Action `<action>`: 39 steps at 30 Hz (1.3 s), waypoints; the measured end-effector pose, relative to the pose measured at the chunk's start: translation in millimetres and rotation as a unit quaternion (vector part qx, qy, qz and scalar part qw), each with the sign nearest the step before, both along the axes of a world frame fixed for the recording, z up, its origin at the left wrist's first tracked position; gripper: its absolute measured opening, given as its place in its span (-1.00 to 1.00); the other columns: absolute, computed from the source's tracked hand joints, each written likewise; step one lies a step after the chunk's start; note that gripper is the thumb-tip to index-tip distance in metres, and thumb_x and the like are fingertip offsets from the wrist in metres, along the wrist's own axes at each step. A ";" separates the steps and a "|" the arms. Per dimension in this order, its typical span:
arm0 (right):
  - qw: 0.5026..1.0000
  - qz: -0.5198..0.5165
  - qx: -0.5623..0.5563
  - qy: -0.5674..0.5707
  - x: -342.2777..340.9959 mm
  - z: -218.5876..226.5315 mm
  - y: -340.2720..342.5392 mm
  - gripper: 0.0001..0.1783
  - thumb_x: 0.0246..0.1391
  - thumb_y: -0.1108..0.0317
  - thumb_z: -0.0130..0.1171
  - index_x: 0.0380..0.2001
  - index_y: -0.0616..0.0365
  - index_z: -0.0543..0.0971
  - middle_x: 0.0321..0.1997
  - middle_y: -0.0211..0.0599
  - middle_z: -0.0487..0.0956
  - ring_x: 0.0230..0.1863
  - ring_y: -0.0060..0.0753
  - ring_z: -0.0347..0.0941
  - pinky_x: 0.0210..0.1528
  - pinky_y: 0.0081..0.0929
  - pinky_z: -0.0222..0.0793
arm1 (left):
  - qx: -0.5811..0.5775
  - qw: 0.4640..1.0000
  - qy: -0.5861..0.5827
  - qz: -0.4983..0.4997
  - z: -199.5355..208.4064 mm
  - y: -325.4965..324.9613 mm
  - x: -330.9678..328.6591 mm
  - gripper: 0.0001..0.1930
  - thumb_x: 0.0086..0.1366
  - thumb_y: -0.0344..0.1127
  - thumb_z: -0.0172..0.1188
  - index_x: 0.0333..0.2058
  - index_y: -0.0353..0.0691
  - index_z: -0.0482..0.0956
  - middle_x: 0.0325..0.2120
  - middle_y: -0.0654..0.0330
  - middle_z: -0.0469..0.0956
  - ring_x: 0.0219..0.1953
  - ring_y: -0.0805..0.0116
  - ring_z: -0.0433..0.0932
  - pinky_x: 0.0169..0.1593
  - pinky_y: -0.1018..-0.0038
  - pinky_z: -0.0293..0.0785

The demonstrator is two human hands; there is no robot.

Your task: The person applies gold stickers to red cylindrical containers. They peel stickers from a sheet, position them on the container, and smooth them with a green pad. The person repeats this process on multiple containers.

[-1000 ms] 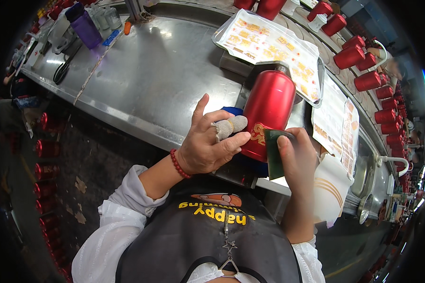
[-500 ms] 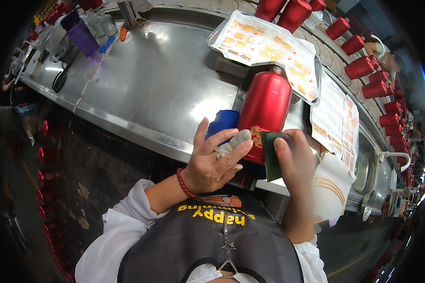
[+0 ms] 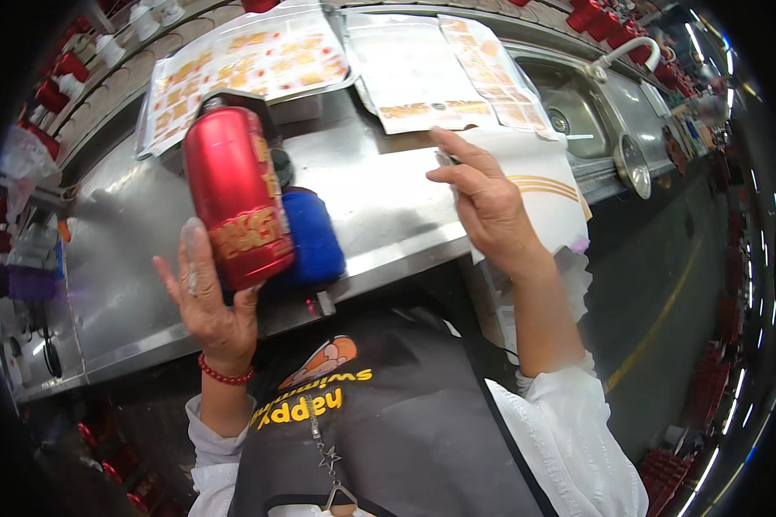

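Head view: the left hand (image 3: 211, 302) is cupping the lower side of a red bottle (image 3: 233, 194), palm open and fingers spread flat against it rather than wrapped round, so it is steadying more than gripping. The bottle is leaning, its dark cap pointing away toward the sticker sheets (image 3: 250, 65); a label is already showing on its side. Just behind it a blue object (image 3: 312, 237) is lying on the steel bench (image 3: 388, 202), touching or nearly touching the bottle.

The right hand (image 3: 485, 202) is hovering over the bench's near edge with its fingers loosely curled, pinching something small and thin at the fingertips; what it is cannot be made out. Under it a white cloth (image 3: 547, 198) is hanging over the bench edge.

Judging by this, the bottle in hand looks labelled, while many stickers are remaining on the sheets.

For room: open steel is lying between the two hands and left of the bottle. The sink (image 3: 578, 99) is sitting well to the right, and the near edge is running close under both wrists.
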State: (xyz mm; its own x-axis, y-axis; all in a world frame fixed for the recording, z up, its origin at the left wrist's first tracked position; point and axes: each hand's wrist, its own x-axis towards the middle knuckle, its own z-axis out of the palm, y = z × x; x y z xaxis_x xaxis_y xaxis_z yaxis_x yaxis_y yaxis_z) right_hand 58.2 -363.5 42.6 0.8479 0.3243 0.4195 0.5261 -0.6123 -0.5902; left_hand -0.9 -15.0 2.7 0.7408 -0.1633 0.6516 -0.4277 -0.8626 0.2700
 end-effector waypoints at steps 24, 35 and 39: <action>0.981 -0.109 -0.160 -0.003 -32.9 -47.5 -111.2 -0.71 0.03 0.49 0.33 -0.12 0.16 0.67 0.11 -0.17 0.51 0.23 0.02 0.35 0.21 -0.13 0.35 | -0.117 0.923 0.246 -0.273 22.7 -164.9 19.5 -0.71 0.27 -0.41 0.23 -0.02 -0.19 0.65 0.03 -0.12 0.51 0.30 -0.18 0.27 0.30 0.13 0.25; 0.979 -0.110 -0.159 -0.060 -35.9 -49.1 -115.4 -0.88 -0.01 0.55 0.29 -0.38 0.16 0.58 -0.01 -0.23 0.50 0.19 -0.01 0.37 0.10 -0.14 0.35 | -0.096 0.933 0.213 -0.275 25.9 -146.8 8.8 -0.75 0.31 -0.46 0.19 -0.05 -0.24 0.65 0.10 -0.23 0.52 0.33 -0.12 0.27 0.26 0.21 0.36; 0.988 -0.104 -0.105 -0.041 -33.9 -44.8 -109.0 -0.89 -0.01 0.58 0.27 -0.40 0.20 0.56 -0.02 -0.18 0.48 0.18 0.04 0.36 0.16 -0.14 0.32 | -0.106 0.950 0.134 -0.262 28.9 -137.5 1.8 -0.70 0.22 -0.42 0.29 -0.04 -0.18 0.66 -0.15 -0.21 0.59 0.22 -0.14 0.40 0.23 0.11 0.37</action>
